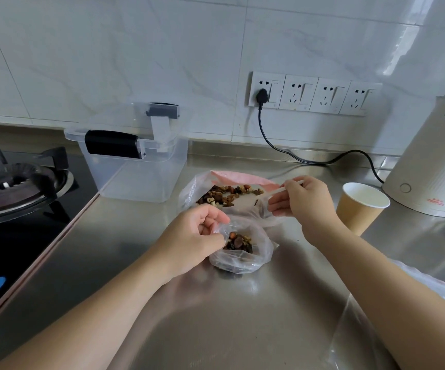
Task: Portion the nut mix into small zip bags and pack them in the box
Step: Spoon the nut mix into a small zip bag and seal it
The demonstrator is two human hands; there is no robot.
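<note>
**Inspector A:** Any legible markings?

**Inspector B:** One. The cream kettle (429,161) at the right edge reads "CHIGO" near its top; the red print lower down is too small to read.

**A:** Containers and contents?

**B:** A small zip bag (242,247) sits on the steel counter (216,316), mouth up, with a modest portion of nut mix (238,241) inside. The left hand (194,236) pinches its rim. Just behind it lies the large supply bag (229,193), open, with nuts and dried fruit spread inside. The right hand (304,198) grips a white spoon handle (277,192) over that bag; the bowl end is not discernible. The clear box (136,161) stands behind and to the left, latches black; its interior contents cannot be determined. A paper cup (362,206) stands beside the kettle.

**A:** Edges and working room?

**B:** A gas hob (16,188) borders the counter on the left. More clear plastic (362,329) lies at lower right under the forearm. Bare steel extends toward the viewer.
</note>
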